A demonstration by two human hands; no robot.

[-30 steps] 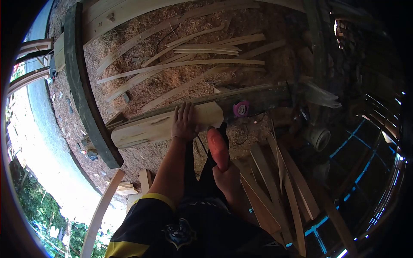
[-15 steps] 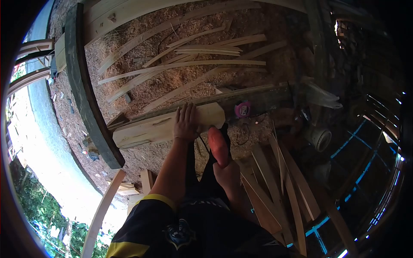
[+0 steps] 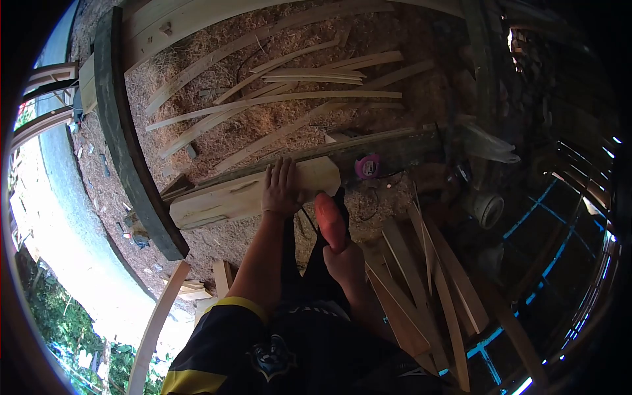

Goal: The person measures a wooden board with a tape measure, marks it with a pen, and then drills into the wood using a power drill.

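Observation:
My left hand (image 3: pixel 282 187) lies on a pale wooden plank (image 3: pixel 227 197), its fingers stretched out flat across the wood near the plank's right end. Closed in a fist, my right hand (image 3: pixel 344 263) grips a red, rounded, elongated tool (image 3: pixel 330 220) whose kind I cannot make out. The tool points up toward the plank's near edge, close to its right end. A pink tape measure (image 3: pixel 367 166) rests on the dark beam (image 3: pixel 408 150) just right of the plank. The plank lies along this beam.
Long thin wood strips (image 3: pixel 276 99) lie over shavings beyond the plank. A thick dark timber (image 3: pixel 125 131) crosses at the left, by the plank's left end. Several boards (image 3: pixel 421 283) lean at the lower right, near a whitish round container (image 3: pixel 488 210).
The whole view has shifted slightly to the left. Both hands stay in nearly the same place, the left on the plank and the right around the red tool.

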